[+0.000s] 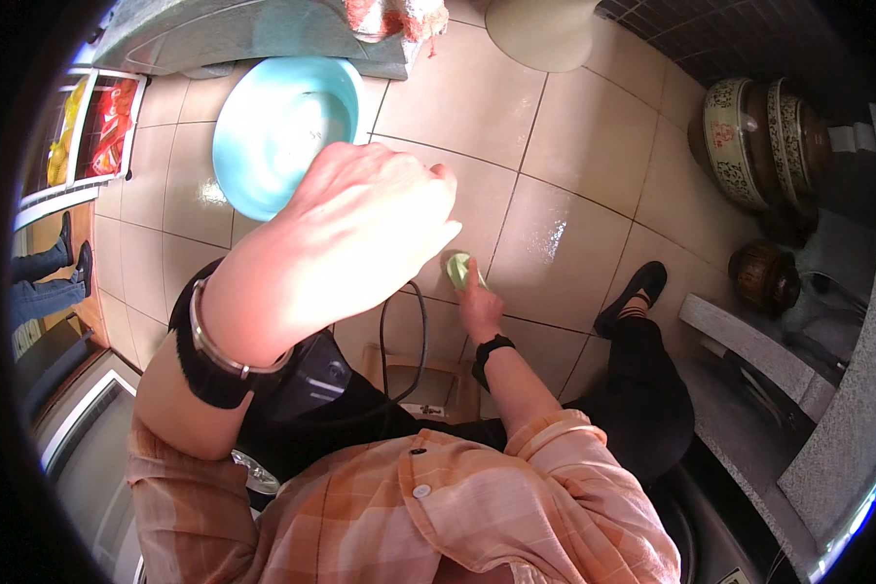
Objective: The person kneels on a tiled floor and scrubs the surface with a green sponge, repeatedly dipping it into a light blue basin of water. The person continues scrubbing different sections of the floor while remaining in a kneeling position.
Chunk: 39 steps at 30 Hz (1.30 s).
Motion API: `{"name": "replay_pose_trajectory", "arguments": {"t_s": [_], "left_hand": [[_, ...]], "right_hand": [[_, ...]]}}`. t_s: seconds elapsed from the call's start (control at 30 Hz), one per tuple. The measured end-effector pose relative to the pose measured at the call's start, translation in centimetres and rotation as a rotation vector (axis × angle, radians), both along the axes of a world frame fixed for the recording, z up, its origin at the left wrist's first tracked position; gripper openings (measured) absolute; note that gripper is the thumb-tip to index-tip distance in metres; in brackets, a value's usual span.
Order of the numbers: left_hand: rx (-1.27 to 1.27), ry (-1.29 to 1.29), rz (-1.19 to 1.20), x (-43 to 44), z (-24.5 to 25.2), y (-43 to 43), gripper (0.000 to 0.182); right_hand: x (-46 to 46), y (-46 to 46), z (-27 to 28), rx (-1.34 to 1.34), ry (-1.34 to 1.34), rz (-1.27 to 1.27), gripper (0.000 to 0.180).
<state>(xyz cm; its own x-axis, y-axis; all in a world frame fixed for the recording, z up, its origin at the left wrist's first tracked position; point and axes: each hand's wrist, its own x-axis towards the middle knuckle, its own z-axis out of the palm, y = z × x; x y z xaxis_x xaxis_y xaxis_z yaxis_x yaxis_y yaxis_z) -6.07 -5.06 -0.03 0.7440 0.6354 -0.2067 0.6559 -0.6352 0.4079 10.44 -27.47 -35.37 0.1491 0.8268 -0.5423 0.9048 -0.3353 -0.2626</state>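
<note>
My left hand (365, 212) is raised close to the camera, its back towards me and its fingers mostly curled; its palm is hidden, so I cannot tell whether it holds anything. Behind it, a light blue plastic basin (248, 146) stands on the tiled floor. Lower down, my right hand (479, 303) grips a small pale green object (458, 270), perhaps a piece of vegetable, with the index finger laid along it. Below the hands are a dark cable (424, 332) and part of a small low stool or box (469, 379).
Patterned brown ceramic pots (734, 146) and a smaller brown jar (765, 277) stand at the right, near a grey stone counter (847, 438). A rack (135, 124) with yellow and red bags is at the upper left. Another person's legs (44, 292) show at the left edge.
</note>
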Motion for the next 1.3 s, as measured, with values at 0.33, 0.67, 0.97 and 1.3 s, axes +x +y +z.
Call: {"name": "replay_pose_trajectory", "arguments": {"t_s": [0.33, 0.67, 0.97, 1.3], "left_hand": [[0.132, -0.099, -0.042, -0.7, -0.9, -0.2, 0.026], [0.264, -0.303, -0.116, -2.4, -2.9, -2.2, 0.014], [0.134, -0.322, -0.085, -3.1, -1.6, -1.1, 0.022], [0.129, -0.169, -0.043, -3.1, -0.2, -0.8, 0.024]], "right_hand": [[5.0, 4.2, 2.3, -0.137, -0.207, -0.061, 0.07], [2.2, -0.7, 0.2, -0.001, -0.102, 0.018, 0.065], [0.3, -2.8, 0.2, 0.065, -0.183, 0.333, 0.072], [3.0, -0.1, -0.5, 0.092, -0.086, -0.068, 0.077]]}}
